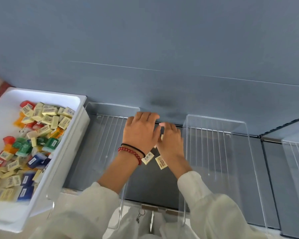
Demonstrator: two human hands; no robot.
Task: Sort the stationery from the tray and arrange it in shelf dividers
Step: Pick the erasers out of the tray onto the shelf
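Head view: left hand [141, 133] spread flat between clear dividers [214, 125]; right hand [171, 139] (blurred) perhaps pinching something, cannot tell.

No word, brand or number legible anywhere. Barcode stickers with rows of tiny print on the pale yellow erasers [49, 111] heaped in the white tray [47, 94], and on the two loose erasers [148, 157] lying on the dark shelf [145, 185], yet all too small and blurred to read. Small white labels also on the blue packets [33, 160] and green packets [52, 144] in that tray, their print no more than faint grey smudges.
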